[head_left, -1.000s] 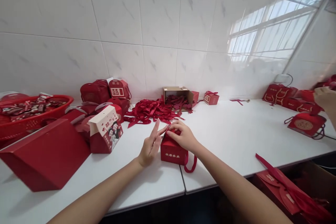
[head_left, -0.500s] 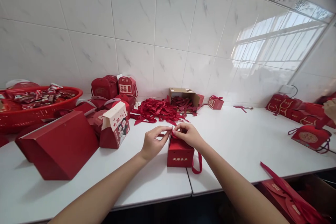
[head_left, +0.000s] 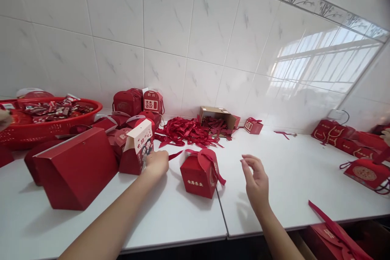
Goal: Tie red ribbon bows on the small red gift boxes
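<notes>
A small red gift box [head_left: 196,172] with gold characters stands on the white table between my hands, turned at an angle, its rounded flaps together at the top. A dark red ribbon [head_left: 176,154] runs from near the box's top to my left hand [head_left: 157,163], which is closed on its end; the fingertips are hidden. Another ribbon end hangs down the box's right side. Just beyond my left hand stands a red and cream box [head_left: 138,144] printed with a couple. My right hand [head_left: 256,180] is in the air right of the gift box, thumb and fingers apart, holding nothing.
A large red box [head_left: 76,166] and a red basket of wrapped sweets [head_left: 96,109] stand left. Ribbons [head_left: 185,130] lie heaped beside an open cardboard box [head_left: 216,110]. More red boxes [head_left: 330,132] line the right. At both side edges, part of another person's hand shows.
My hands have parted from the box's top, the left going left with the ribbon, the right going right. The box has turned, and its rounded flap now shows. The view has shifted slightly.
</notes>
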A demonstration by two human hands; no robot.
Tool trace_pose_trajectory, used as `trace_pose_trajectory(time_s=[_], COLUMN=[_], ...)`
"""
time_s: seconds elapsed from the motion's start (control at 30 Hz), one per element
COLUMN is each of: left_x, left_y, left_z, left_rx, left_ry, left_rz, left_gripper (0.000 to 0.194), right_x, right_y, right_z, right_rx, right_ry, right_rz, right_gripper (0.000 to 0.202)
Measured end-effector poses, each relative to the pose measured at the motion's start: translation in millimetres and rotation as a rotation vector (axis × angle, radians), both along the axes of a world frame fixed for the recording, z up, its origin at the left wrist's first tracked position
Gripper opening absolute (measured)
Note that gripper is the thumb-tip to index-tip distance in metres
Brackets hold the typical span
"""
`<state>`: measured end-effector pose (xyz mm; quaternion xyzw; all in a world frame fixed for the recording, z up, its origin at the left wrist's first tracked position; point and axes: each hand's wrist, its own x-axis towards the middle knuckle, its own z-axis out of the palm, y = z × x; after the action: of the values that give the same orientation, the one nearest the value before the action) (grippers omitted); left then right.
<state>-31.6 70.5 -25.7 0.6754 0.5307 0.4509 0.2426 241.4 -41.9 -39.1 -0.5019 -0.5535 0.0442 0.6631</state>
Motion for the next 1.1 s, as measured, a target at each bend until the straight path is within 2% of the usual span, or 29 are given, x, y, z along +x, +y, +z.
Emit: trace_pose_trajectory(time_s=[0.1,0.23,0.33,0.43,0.57,0.7,0.77,0.83,0.9,0.97,1.1], left_x=[-2,22,40,48,48,51,55,58,59,56,44], left_y=[3,-10,-23,-29,-28,-29,-32,-33,-32,-28,-14], left_z=[7.0,12.8,9.7,5.0,3.0,2.9,1.3,-2.5,-8.4,-15.4,-25.4], left_rx=[0.061,0.098,0.064,-0.037,-0.336,-0.473,-0.497,-0.505,-0.482,-0.432,-0.333], left_ry=[0.022,0.011,-0.012,-0.104,-0.251,-0.277,-0.275,-0.249,-0.203,-0.15,-0.094], left_rz=[0.002,-0.201,-0.333,-0.386,-0.459,-0.528,-0.551,-0.555,-0.511,-0.426,-0.275], left_gripper=[0.014,0.025,0.03,0.029,0.04,0.042,0.039,0.035,0.031,0.028,0.021], right_x=[-1,-18,-31,-35,-31,-16,-6,5,17,29,52], right_y=[-12,-15,-11,-5,-1,-2,-3,-4,-4,-4,-3], right_z=[-18.2,-26.0,-28.0,-31.6,-34.7,-31.9,-28.3,-23.9,-19.6,-15.7,-9.0], right_rx=[-0.161,-0.39,-0.424,-0.483,-0.472,-0.485,-0.443,-0.335,-0.215,-0.138,-0.129], right_ry=[0.022,0.067,0.085,0.162,0.28,0.353,0.203,-0.042,-0.254,-0.355,-0.321], right_rz=[0.128,0.391,0.365,0.395,0.483,0.425,0.309,0.138,-0.014,-0.098,-0.118], right_gripper=[0.019,0.032,0.033,0.028,0.027,0.02,0.015,0.008,0.001,0.005,0.006])
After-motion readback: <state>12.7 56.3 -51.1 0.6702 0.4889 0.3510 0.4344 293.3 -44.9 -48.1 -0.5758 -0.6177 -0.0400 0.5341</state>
